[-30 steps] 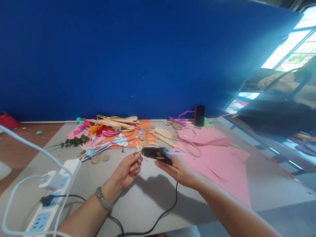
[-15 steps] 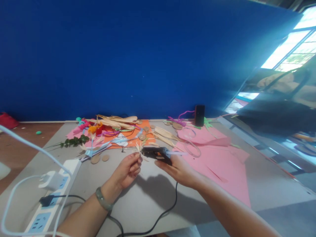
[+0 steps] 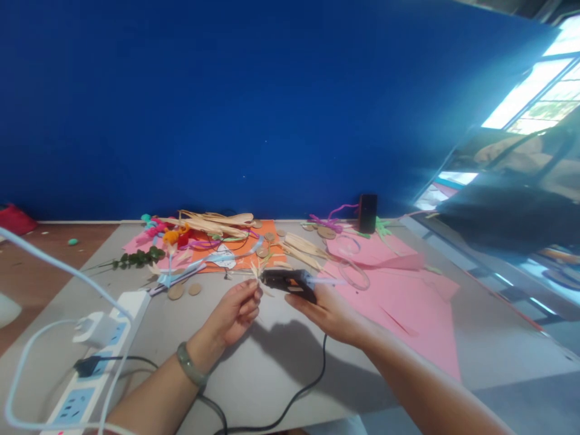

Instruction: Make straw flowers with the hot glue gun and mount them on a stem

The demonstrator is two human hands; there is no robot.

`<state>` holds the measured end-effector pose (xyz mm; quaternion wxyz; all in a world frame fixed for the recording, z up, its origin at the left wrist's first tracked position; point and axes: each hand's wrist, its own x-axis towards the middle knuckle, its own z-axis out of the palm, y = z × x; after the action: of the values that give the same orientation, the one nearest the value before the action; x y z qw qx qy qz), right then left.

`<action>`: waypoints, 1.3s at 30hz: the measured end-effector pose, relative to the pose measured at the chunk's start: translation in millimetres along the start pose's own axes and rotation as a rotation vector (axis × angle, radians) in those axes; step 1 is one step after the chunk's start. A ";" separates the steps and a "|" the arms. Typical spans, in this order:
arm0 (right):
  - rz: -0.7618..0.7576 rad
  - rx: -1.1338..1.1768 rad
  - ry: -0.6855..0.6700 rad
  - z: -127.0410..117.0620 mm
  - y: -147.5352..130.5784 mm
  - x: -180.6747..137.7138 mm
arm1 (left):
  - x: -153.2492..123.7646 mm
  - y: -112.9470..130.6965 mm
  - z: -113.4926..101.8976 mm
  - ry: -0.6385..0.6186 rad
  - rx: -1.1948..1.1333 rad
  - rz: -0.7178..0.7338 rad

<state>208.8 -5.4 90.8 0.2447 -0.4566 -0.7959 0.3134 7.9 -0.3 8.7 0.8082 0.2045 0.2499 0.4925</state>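
My right hand (image 3: 334,311) is wrapped round a black hot glue gun (image 3: 286,280), its nozzle aimed left and a clear glue stick (image 3: 327,280) jutting from its rear. The fingertips of my left hand (image 3: 236,309) pinch a small bunch of pale, petal-like strips (image 3: 256,270) right at the nozzle. Whether nozzle and strips touch I cannot tell. A black cord (image 3: 312,383) trails down from the gun across the grey table. Just left of the bunch lie two round wooden slices (image 3: 176,292).
A white power strip (image 3: 138,302) with plugs and cables lies at the left. Along the back are pale dried strips (image 3: 212,223), orange paper (image 3: 247,261), colourful yarn pieces (image 3: 156,228) and a green leafy sprig (image 3: 138,258). Pink paper (image 3: 403,302) and an upright black box (image 3: 367,213) stand right.
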 end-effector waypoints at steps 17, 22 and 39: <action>-0.004 0.000 -0.020 -1.0 -1.1 2.0 | -0.2 0.2 -0.3 -0.004 -0.019 -0.006; 0.031 -0.015 -0.016 -4.0 -4.8 3.1 | 0.7 0.3 0.1 -0.004 -0.031 0.001; 0.167 0.176 -0.073 1.4 -0.6 7.9 | 2.7 0.0 -1.1 -0.035 -0.062 0.020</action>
<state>203.8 1.0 91.1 0.2278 -0.4863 -0.7328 0.4178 8.3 2.2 7.2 0.8133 0.1905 0.2186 0.5044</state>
